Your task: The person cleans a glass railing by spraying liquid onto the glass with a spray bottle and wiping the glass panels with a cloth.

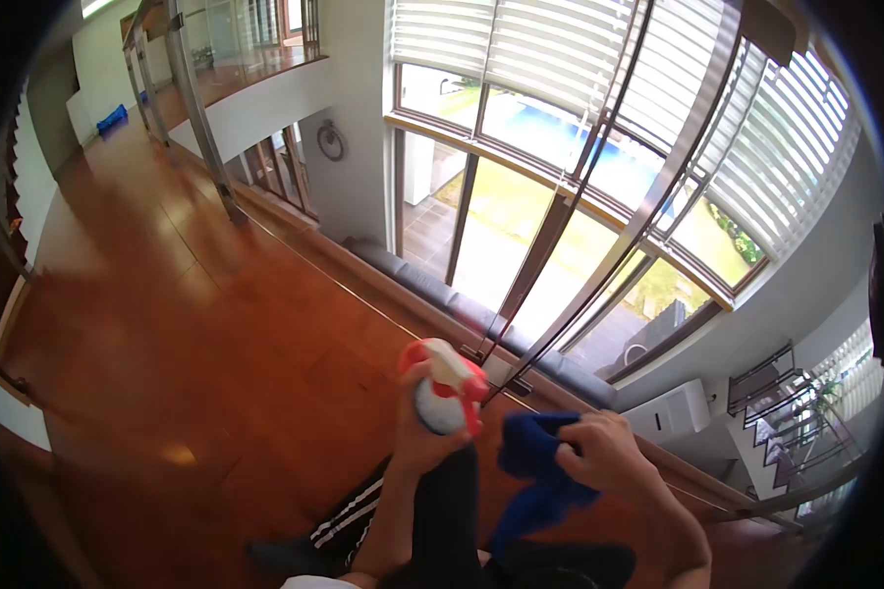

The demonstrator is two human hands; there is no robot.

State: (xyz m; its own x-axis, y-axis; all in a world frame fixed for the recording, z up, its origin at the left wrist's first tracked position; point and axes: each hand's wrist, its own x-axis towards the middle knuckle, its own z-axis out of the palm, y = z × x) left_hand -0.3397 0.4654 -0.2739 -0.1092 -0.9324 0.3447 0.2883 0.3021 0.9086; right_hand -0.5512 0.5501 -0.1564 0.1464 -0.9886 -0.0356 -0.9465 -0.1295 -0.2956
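My left hand (420,432) is closed around a spray bottle (450,371) with a red and white trigger head and a pale body. It holds the bottle up over my knee, beside the glass railing. A dark blue cloth (532,454) hangs bunched from my right hand (601,450), whose fingers are pinched on its upper edge. The cloth drapes down toward my lap, a short way right of the bottle and apart from it.
The glass railing (619,245) with metal posts runs along the edge of the shiny wooden floor (265,393). Below it lie a dark sofa (432,292) and tall windows. A blue item (112,120) rests on the floor at the far left.
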